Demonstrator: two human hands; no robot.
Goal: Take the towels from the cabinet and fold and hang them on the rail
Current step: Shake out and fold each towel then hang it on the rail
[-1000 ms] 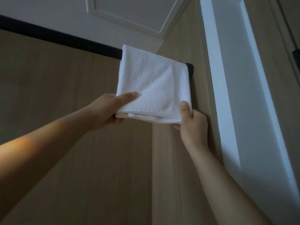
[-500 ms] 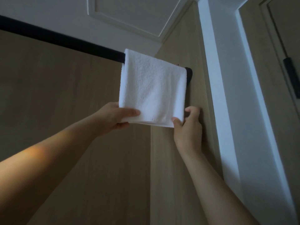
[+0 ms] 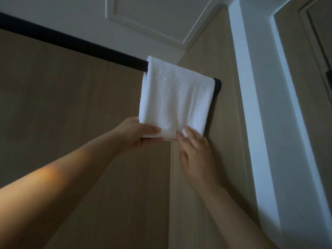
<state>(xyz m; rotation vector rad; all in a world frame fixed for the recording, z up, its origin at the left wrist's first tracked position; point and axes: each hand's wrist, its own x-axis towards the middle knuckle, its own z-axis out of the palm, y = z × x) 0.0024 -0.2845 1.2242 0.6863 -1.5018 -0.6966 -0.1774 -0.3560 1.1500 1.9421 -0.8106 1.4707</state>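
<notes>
A folded white towel [image 3: 175, 97] hangs over the right end of a black rail [image 3: 71, 44] mounted high on a wooden wall. My left hand [image 3: 138, 135] pinches the towel's lower left corner, thumb on the front and fingers behind. My right hand [image 3: 195, 150] lies with straight fingers flat against the towel's lower right front. The rail's end cap [image 3: 217, 87] shows just right of the towel.
Wood-panelled walls [image 3: 71, 123] meet in a corner just below the towel. A white door frame [image 3: 251, 105] rises at the right, with a door and dark hinge [image 3: 328, 76] at the far right edge. White panelled ceiling overhead.
The towel now hangs straighter and lower on the rail. My right hand let go of the lower right corner and laid its fingers flat on the towel's front. My left hand kept its hold.
</notes>
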